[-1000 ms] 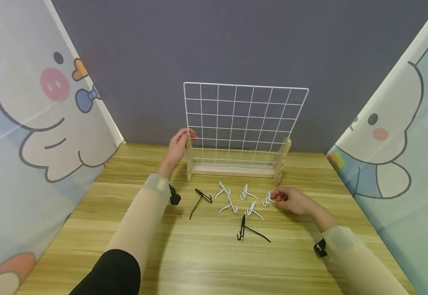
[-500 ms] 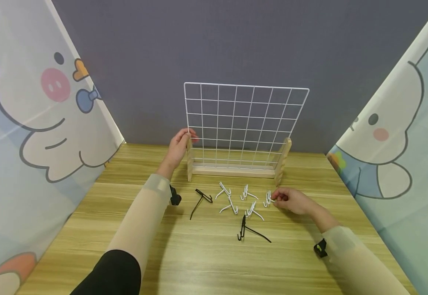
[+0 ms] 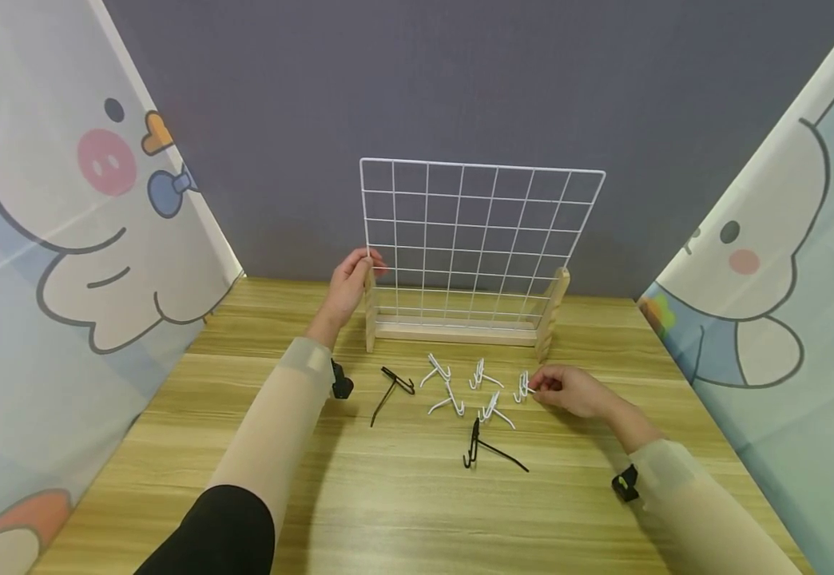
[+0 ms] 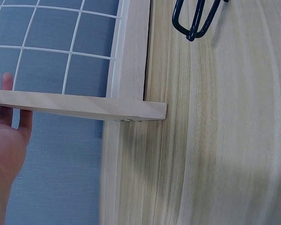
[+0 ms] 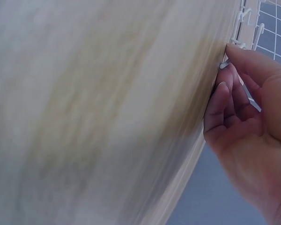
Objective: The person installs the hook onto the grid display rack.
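Note:
A white wire grid panel [image 3: 483, 164] stands upright in a wooden base [image 3: 453, 330] towards the back of the table. My left hand [image 3: 345, 286] grips the left wooden post [image 3: 370, 311] near its top. In the left wrist view the fingers [image 4: 7, 82] reach around that post [image 4: 75, 104]. At the right of the loose hooks, my right hand [image 3: 571, 390] pinches the prong of a white display hook [image 3: 522, 386] between thumb and finger, low at the tabletop. The right wrist view shows the hook's tip [image 5: 224, 64] at the fingertips; the rest is partly hidden.
Several other white hooks, among them one [image 3: 490, 409] near the middle, lie in front of the base. A black hook [image 3: 397, 382] lies left of them and another black hook [image 3: 474, 443] nearer. A grey partition [image 3: 474, 80] rises behind the wooden table [image 3: 403, 511].

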A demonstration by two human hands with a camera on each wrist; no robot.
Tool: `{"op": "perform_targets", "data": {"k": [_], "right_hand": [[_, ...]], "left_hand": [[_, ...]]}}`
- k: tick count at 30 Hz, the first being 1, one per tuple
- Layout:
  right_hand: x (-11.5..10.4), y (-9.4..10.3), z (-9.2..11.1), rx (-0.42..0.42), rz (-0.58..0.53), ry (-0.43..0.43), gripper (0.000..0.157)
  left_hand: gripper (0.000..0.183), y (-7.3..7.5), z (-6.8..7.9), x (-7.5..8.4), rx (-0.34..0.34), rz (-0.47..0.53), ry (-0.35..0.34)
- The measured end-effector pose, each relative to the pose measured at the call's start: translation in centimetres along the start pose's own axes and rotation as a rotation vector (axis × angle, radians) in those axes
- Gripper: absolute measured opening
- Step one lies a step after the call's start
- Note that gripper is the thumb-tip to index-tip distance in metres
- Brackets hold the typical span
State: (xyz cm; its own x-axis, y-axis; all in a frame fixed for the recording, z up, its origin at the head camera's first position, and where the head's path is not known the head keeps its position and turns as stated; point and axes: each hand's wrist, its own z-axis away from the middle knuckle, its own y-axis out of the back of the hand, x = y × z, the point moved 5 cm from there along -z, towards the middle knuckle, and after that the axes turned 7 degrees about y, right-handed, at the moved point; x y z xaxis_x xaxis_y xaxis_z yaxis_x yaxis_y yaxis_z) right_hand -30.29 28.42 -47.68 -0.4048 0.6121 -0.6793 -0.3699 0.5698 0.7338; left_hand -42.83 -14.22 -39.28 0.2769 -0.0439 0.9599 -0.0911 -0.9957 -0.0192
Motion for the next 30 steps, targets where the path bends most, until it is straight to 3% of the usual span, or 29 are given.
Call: {"op": "perform_targets", "data": {"k": [19,30], "right_hand": [[-0.42,0.08,0.05,0.042,0.032,-0.009,0.008],[-0.31,0.61,0.33,0.099,-0.051,-0.045,0.013]], "left_hand": [[0.035,0.01,0.05,-0.03,0.003,-0.008,0.008],[0.034,0.01,0.05,0.00,0.004,0.002,-0.004]]}}
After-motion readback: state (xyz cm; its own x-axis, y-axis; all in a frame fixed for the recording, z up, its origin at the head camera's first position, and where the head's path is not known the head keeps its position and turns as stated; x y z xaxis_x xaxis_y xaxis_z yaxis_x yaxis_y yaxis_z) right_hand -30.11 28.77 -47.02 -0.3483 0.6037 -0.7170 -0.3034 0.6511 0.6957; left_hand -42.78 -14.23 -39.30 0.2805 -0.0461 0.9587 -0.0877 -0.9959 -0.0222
